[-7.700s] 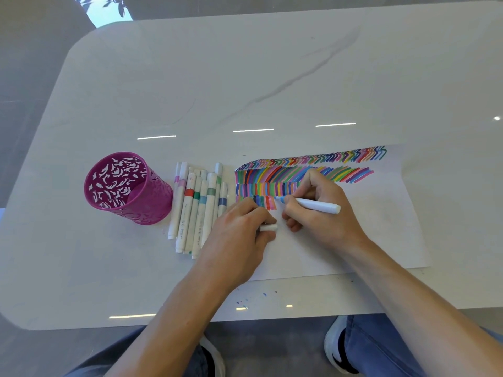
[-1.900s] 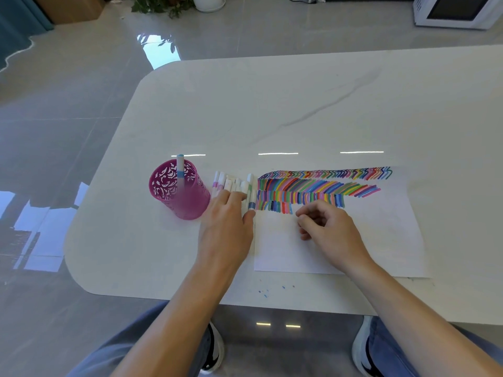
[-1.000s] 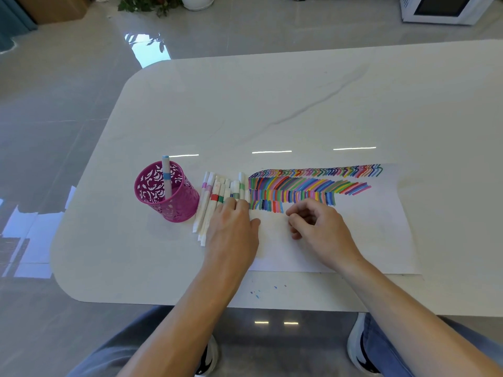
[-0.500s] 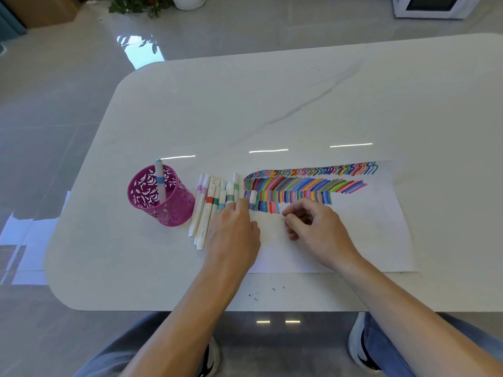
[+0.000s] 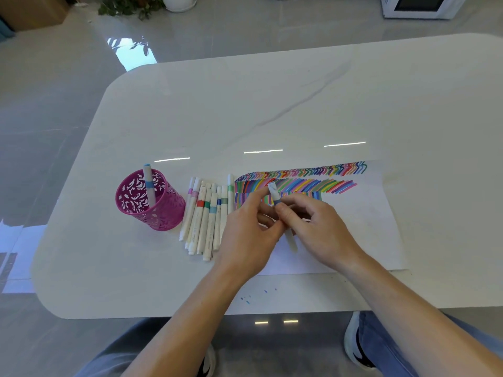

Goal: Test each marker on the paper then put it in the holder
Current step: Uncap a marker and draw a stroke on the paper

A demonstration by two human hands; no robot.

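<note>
Both hands meet at frame centre over the paper (image 5: 356,229), sharing one marker (image 5: 273,192): white barrel, dark band, tilted with its upper end toward the colour strokes (image 5: 307,185) and its lower end toward the bottom of the frame, poking out below the palms. Left hand (image 5: 246,235) comes from lower left, its fingers (image 5: 257,201) curled and pinching the barrel near the upper end. Right hand (image 5: 325,229) comes from lower right, its fingers (image 5: 306,205) curled round the barrel at the band, thumb pressed against the left hand's fingers. The marker's middle is hidden by both hands; cannot tell if the cap is on or partly off. It is lifted off the paper, not touching it. Left of the hands, loose markers (image 5: 206,221) lie side by side on the bench (image 5: 245,104), the nearest ones partly covered by the left hand. Further left stands the holder (image 5: 167,213), magenta cut-out cup, upright, with a stored marker (image 5: 149,186) with a light blue band leaning inside. Ink specks (image 5: 247,302) dot the bench near its front edge. Plant (image 5: 128,6) in the upper left of the frame, white appliance (image 5: 419,6) in the upper right, both on the floor.
</note>
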